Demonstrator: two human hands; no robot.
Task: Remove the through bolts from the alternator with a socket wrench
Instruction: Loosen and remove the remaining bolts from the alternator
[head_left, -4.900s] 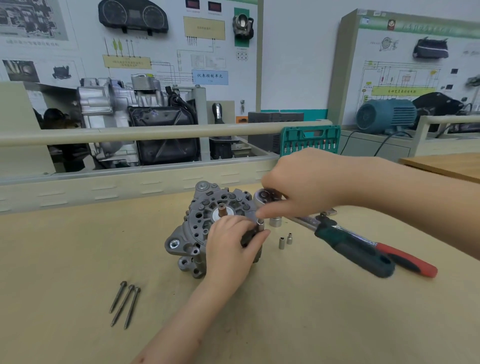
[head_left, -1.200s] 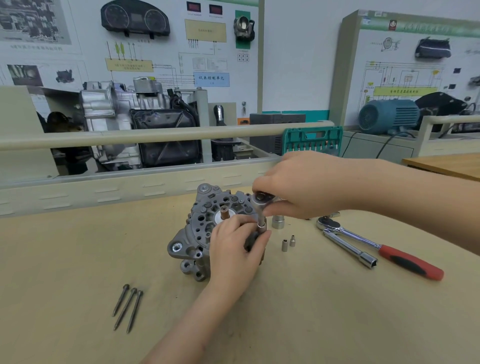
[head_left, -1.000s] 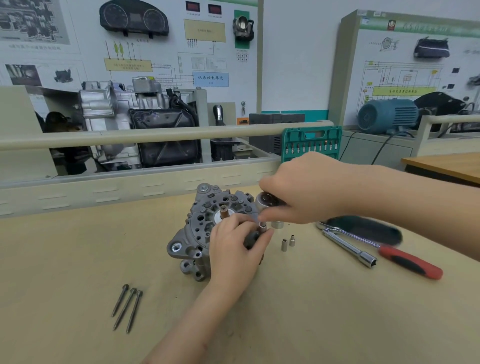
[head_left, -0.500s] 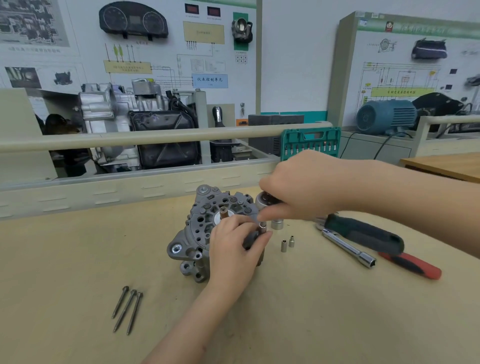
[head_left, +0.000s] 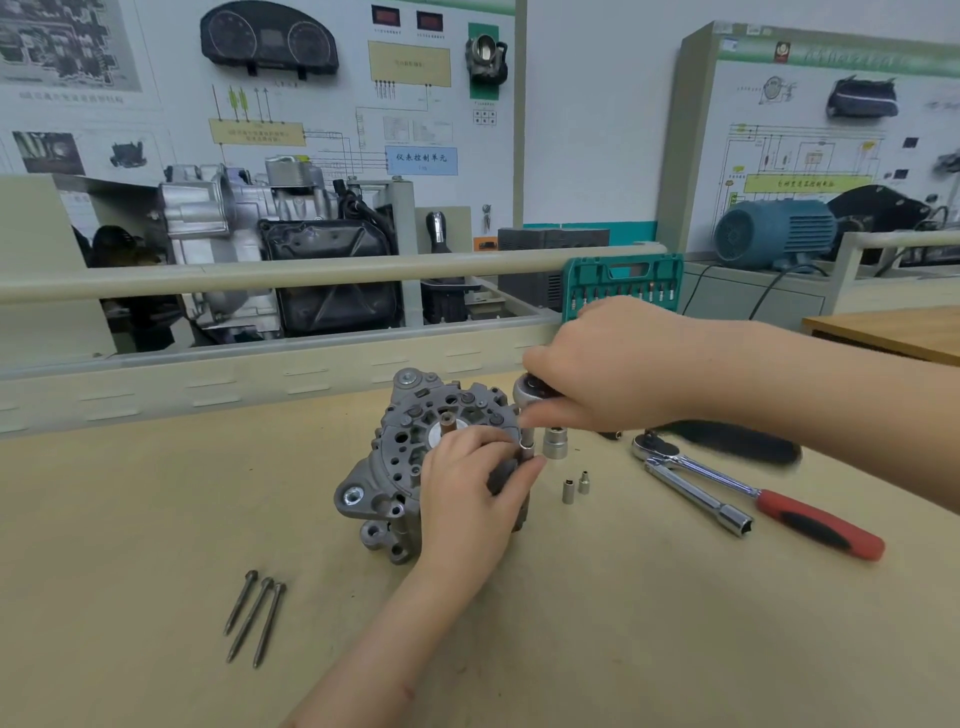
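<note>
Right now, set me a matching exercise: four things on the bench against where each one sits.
1. three loose bolts
2. alternator
3. red-handled ratchet
4. green bit case

a. under the left hand
b. upright behind the right hand
c. lying on the bench at the right
d. side by side at front left

Pairs: 1-d, 2-a, 3-c, 4-b

1. The alternator (head_left: 415, 467) stands near the middle of the desk (head_left: 156, 519).
2. The left hand (head_left: 467, 499) lies on the alternator's right front side; the right hand (head_left: 608, 364) is above its right rear edge, on the wrench head (head_left: 530, 391).
3. Three bolts (head_left: 254, 616) lie side by side on the desk, left of and in front of the alternator.
4. One large socket (head_left: 555, 442) and two small sockets (head_left: 575, 486) stand just right of the alternator.
5. Farther right lie a ratchet (head_left: 753, 491) and an extension bar (head_left: 696, 493).
</note>
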